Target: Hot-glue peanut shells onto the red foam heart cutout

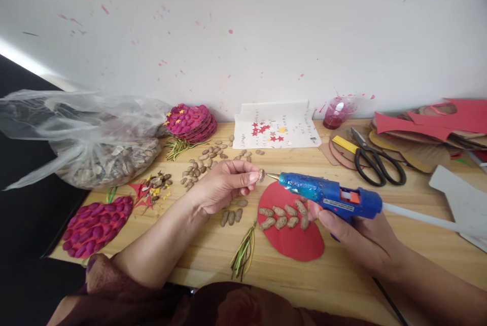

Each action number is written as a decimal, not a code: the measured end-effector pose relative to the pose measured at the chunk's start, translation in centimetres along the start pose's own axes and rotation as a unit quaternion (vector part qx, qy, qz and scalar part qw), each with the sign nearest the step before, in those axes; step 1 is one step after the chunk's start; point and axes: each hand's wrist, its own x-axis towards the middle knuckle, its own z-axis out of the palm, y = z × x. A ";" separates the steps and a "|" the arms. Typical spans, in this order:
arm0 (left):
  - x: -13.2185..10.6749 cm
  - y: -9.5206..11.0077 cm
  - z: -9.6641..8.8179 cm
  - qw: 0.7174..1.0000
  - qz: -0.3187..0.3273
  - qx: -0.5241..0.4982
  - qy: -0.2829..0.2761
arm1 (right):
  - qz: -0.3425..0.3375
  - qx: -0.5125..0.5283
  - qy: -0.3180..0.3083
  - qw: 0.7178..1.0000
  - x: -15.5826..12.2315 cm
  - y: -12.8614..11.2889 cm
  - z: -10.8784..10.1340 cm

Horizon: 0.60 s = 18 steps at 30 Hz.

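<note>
Between thumb and forefinger, my left hand [228, 181] pinches a peanut shell [262, 175]. The metal nozzle of a blue hot glue gun [315, 189] points at that shell, touching it or nearly so. My right hand [361, 237] is wrapped round the gun's handle, and a white glue stick [418, 216] sticks out of its back. Below the gun lies a red paper oval [291, 245] with two rows of peanut shells [281, 222] on it. A bundle of green, yellow and dark strings [245, 250] lies at its left.
Loose peanut shells [196, 169] are scattered beyond my left hand. Plastic bag [110, 164] of shells, stacked purple pieces [194, 120] and a finished-looking purple piece [97, 227] lie left. Behind are paper with stars [276, 108] and a cup [337, 113]; scissors [375, 158] and cut card [418, 125] lie right.
</note>
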 end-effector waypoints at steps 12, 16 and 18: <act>-0.1 0.2 0.2 1.000 0.004 -0.002 0.004 | -0.006 -0.026 -0.045 0.999 -0.2 0.2 -0.1; -0.1 0.2 0.3 1.000 0.003 -0.006 0.008 | -0.012 -0.024 -0.055 0.998 0.1 -0.4 -0.2; -0.1 0.2 0.3 1.000 0.002 -0.007 0.011 | -0.011 -0.023 -0.064 0.998 0.2 -0.7 -0.2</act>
